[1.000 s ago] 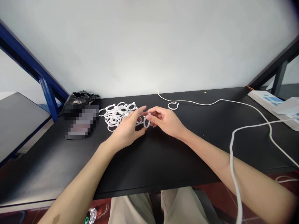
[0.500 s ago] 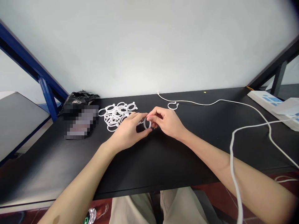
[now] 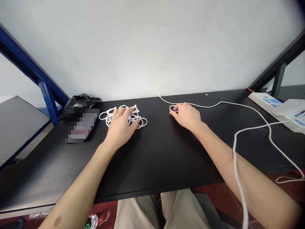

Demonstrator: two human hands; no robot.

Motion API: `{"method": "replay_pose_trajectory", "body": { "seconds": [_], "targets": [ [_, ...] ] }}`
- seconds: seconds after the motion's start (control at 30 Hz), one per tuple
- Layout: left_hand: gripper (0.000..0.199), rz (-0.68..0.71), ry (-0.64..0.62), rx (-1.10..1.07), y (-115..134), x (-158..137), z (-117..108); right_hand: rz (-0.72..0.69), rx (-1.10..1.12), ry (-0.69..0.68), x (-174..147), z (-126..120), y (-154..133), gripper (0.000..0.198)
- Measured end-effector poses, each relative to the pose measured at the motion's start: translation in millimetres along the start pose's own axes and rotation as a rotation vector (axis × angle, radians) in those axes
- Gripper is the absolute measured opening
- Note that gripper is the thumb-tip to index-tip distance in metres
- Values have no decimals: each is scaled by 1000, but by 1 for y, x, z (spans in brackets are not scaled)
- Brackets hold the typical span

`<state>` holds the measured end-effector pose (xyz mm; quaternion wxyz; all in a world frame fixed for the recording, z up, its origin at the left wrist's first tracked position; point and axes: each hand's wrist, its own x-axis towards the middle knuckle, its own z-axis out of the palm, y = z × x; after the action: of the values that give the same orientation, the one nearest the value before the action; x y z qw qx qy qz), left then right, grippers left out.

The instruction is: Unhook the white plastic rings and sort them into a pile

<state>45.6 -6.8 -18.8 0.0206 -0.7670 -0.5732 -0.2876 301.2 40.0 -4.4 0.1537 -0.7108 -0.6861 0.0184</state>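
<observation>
1. Head view, left grip: left hand (image 3: 120, 127) lies palm down over the pile of white rings (image 3: 130, 118). Thumb and fingers stand apart, spread across it. Cannot tell whether any one ring is caught beneath the fingertips.
2. Head view, right grip: right hand (image 3: 188, 115) is at a white ring (image 3: 171, 106), which shows just beyond and beside the thumb tip. Fingers curl around its near side; cannot tell whether they are clamped on it, or whether a second ring is hidden there.
3. Head view, progress: the bulk of the rings is in the pile under the left grip, some with small ball ends showing. Well apart from it, at least one ring is at the right grip. Judged by that split, the work looks early, with most rings left. Exact count not possible; rings overlap.
4. Head view, surroundings: white cable (image 3: 221, 102) runs behind the right grip and crosses the right forearm; black plastic bag (image 3: 82, 102) is beyond and to the left of the left grip. Black table (image 3: 154, 156) lies under both.
</observation>
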Motion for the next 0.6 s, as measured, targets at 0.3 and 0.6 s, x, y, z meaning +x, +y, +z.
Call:
{"method": "replay_pose_trajectory", "body": {
  "seconds": [0.3, 0.6],
  "targets": [
    [46, -45, 72, 40, 4, 1, 2, -483, 355, -11, -19, 7, -22, 16],
    [40, -138, -288, -824, 22, -1, -17, -749, 753, 5, -42, 6, -41, 19]
  ]
}}
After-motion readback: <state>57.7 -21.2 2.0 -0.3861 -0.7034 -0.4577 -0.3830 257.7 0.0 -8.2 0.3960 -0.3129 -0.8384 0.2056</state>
